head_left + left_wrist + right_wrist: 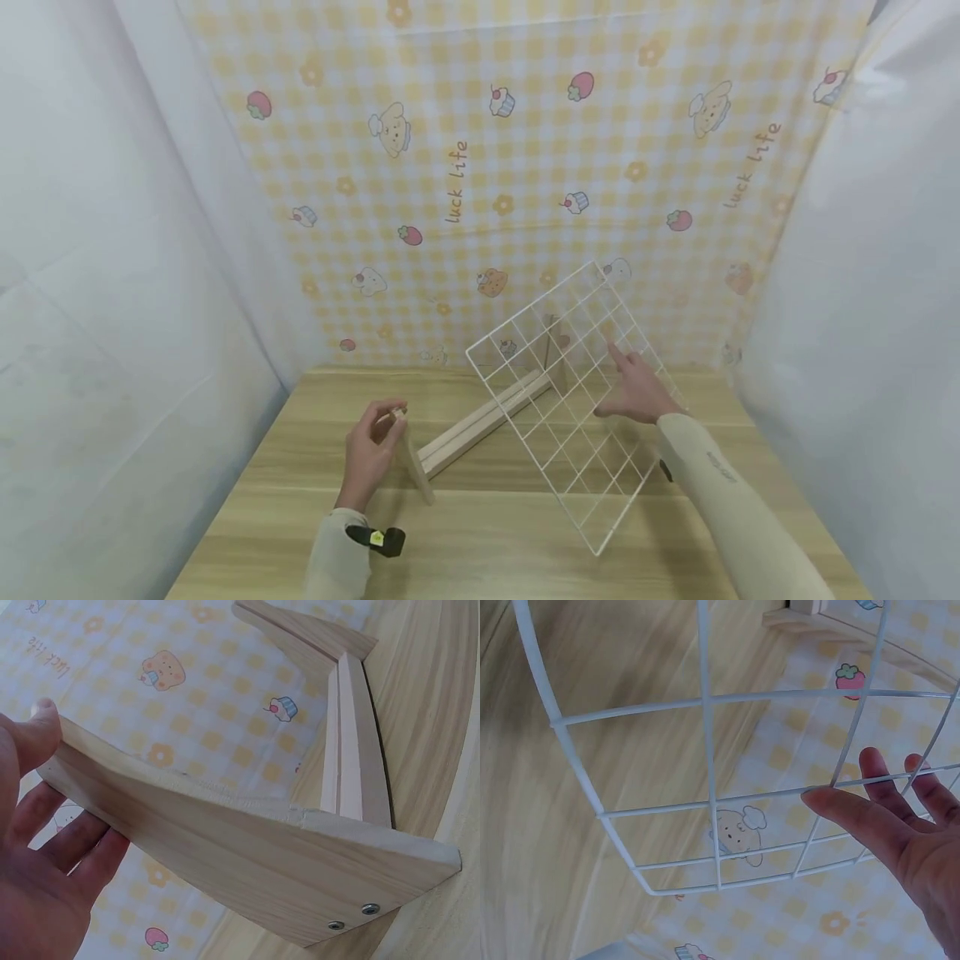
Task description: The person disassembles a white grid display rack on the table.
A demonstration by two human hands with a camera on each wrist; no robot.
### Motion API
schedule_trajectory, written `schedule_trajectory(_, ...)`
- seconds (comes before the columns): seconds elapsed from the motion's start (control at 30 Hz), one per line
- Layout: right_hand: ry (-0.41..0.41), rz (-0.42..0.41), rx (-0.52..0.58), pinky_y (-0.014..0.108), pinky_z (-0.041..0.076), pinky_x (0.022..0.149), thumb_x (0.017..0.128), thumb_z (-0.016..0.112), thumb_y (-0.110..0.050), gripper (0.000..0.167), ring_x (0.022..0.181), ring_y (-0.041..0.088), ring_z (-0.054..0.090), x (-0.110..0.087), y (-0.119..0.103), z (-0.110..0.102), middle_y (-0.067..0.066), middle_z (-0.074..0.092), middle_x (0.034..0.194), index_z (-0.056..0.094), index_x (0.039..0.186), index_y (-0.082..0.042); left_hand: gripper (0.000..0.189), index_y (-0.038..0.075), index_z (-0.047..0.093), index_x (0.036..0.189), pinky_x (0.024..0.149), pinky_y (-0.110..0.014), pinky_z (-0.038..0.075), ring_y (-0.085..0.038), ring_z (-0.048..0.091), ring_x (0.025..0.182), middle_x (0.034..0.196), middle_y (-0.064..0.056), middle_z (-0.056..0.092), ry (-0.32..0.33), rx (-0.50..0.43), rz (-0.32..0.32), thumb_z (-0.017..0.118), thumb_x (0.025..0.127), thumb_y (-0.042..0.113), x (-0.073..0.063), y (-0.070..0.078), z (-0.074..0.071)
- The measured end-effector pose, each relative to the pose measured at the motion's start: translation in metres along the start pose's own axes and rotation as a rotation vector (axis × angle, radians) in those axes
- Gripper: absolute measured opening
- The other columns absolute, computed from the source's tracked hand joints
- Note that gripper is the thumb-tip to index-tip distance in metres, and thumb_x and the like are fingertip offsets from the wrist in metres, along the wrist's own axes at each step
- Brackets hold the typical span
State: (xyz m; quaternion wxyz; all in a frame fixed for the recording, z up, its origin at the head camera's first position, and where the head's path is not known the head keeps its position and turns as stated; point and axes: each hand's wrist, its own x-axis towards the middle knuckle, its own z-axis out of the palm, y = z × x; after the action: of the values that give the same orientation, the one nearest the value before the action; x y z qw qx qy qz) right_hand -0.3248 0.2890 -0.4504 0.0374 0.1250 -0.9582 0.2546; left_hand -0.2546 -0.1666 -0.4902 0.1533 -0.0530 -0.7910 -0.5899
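Observation:
A wooden stand [483,423] rests on the table, two end panels joined by a pair of parallel bars. My left hand [367,450] grips the upper end of the near panel [210,840], thumb on one side and fingers on the other. Two metal screws [370,909] show low on that panel. At the right, my right hand [639,390] holds a white wire grid [525,437] tilted over the stand. In the right wrist view the thumb lies against a wire [705,701] of the grid, with fingertips behind the mesh. The far panel [557,358] shows through the grid.
The wood-grain table [480,542] meets a yellow checked cloth [450,250] with cartoon prints at the back. White sheets hang at the left [112,292] and right [847,317]. A black strap [377,540] sits around the left wrist.

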Motion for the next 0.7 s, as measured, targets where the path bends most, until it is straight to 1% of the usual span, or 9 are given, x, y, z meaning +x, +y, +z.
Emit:
schedule_trajectory(0.17,-0.034,-0.006,-0.013,0.063,0.054,0.089,0.062,0.089,-0.039,0.128,0.116,0.049,0.055,-0.004,0.004,0.002,0.038,0.04,0.141,0.014,0.16,-0.004,0.027,0.016,0.065,0.124,0.107,-0.047,0.05,-0.03,0.067,0.119,0.126,-0.008,0.07,-0.001,0.01,0.015,0.067,0.097,0.014,-0.005,0.0,-0.001)
schedule_trajectory(0.27,-0.064,-0.022,-0.038,0.063,0.054,0.089,0.062,0.088,-0.037,0.127,0.116,0.05,0.055,-0.004,0.007,0.005,0.04,0.038,0.144,0.014,0.16,-0.006,0.028,0.017,0.066,0.123,0.103,-0.04,0.053,-0.024,0.069,0.114,0.124,-0.006,0.071,0.013,0.035,0.022,0.068,0.096,0.014,-0.009,0.001,-0.001)
schedule_trajectory(0.33,-0.092,-0.021,-0.039,0.061,0.056,0.087,0.062,0.088,-0.034,0.126,0.11,0.047,0.058,-0.004,0.008,0.007,0.039,0.036,0.145,0.014,0.161,-0.007,0.028,0.019,0.067,0.122,0.1,-0.033,0.054,-0.019,0.069,0.11,0.12,-0.003,0.073,0.023,0.055,0.014,0.069,0.095,0.015,-0.012,0.001,-0.001)
schedule_trajectory(0.4,-0.12,-0.021,-0.049,0.058,0.057,0.085,0.06,0.088,-0.032,0.127,0.104,0.041,0.06,-0.005,0.009,0.008,0.038,0.035,0.146,0.015,0.16,-0.008,0.028,0.021,0.067,0.121,0.097,-0.029,0.054,-0.014,0.069,0.107,0.117,0.0,0.074,0.025,0.074,0.005,0.071,0.094,0.016,-0.014,0.002,0.0)
schedule_trajectory(0.43,-0.133,-0.024,-0.048,0.056,0.058,0.083,0.059,0.089,-0.031,0.127,0.1,0.038,0.061,-0.005,0.01,0.008,0.038,0.036,0.146,0.015,0.16,-0.007,0.028,0.021,0.067,0.121,0.097,-0.029,0.054,-0.014,0.069,0.107,0.115,0.0,0.075,0.025,0.079,0.001,0.071,0.093,0.015,-0.015,0.002,0.0)
schedule_trajectory(0.53,-0.154,-0.036,-0.057,0.049,0.059,0.079,0.057,0.09,-0.029,0.128,0.093,0.028,0.061,-0.005,0.012,0.01,0.035,0.037,0.147,0.017,0.161,-0.009,0.029,0.022,0.067,0.12,0.1,-0.038,0.055,-0.017,0.069,0.108,0.114,0.001,0.075,0.027,0.086,-0.006,0.071,0.093,0.014,-0.018,0.003,-0.001)
schedule_trajectory(0.63,-0.165,-0.055,-0.087,0.045,0.059,0.075,0.055,0.091,-0.027,0.13,0.091,0.026,0.061,-0.006,0.015,0.012,0.036,0.039,0.145,0.018,0.161,-0.01,0.031,0.021,0.067,0.121,0.103,-0.047,0.053,-0.019,0.069,0.108,0.114,0.0,0.075,0.027,0.081,-0.014,0.072,0.092,0.011,-0.022,0.005,0.0)
schedule_trajectory(0.7,-0.174,-0.057,-0.1,0.044,0.059,0.076,0.053,0.092,-0.026,0.129,0.09,0.026,0.06,-0.006,0.015,0.013,0.036,0.041,0.144,0.02,0.16,-0.01,0.031,0.021,0.067,0.121,0.103,-0.046,0.053,-0.015,0.069,0.105,0.115,0.001,0.074,0.027,0.084,-0.016,0.072,0.091,0.011,-0.024,0.006,0.0)
